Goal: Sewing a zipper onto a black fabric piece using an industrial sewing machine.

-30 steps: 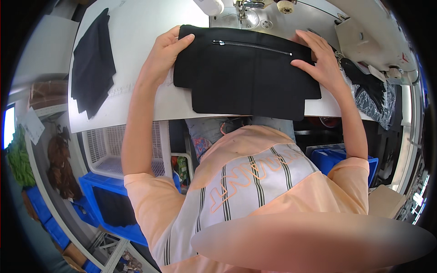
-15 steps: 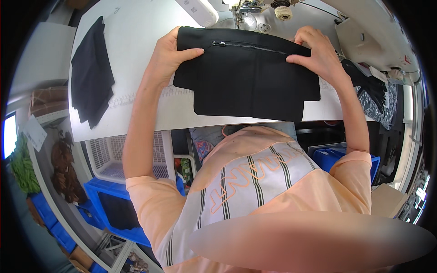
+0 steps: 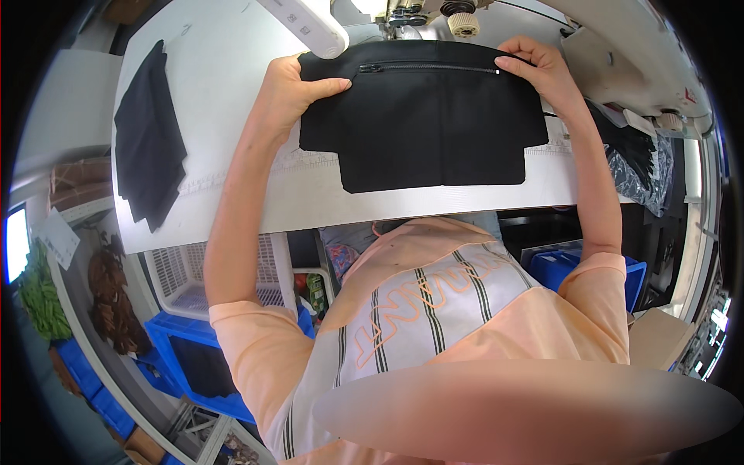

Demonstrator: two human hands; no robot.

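Between my hands a black fabric panel [image 3: 418, 128] with notched lower corners is held flat over the white table. A zipper [image 3: 434, 68] runs across its upper part, its pull near the left end. My left hand [image 3: 298, 89] grips the panel's upper left corner, thumb on top and fingers hidden beneath. At the upper right corner my right hand [image 3: 539, 66] pinches the edge, its thumb next to the zipper's right end. The panel's far edge lies close in front of the sewing machine [image 3: 407, 17].
A stack of black fabric pieces [image 3: 151, 143] lies on the table [image 3: 225, 62] at left. A white device arm [image 3: 310, 27] overhangs the panel's upper left. Black pieces in clear plastic [image 3: 639, 159] are at right. Below the table stand a white basket [image 3: 217, 271] and blue crates [image 3: 182, 349].
The panel has moved slightly away from me, toward the machine, and lies more level. My right hand has shifted up to its corner, uncovering the zipper's right end.
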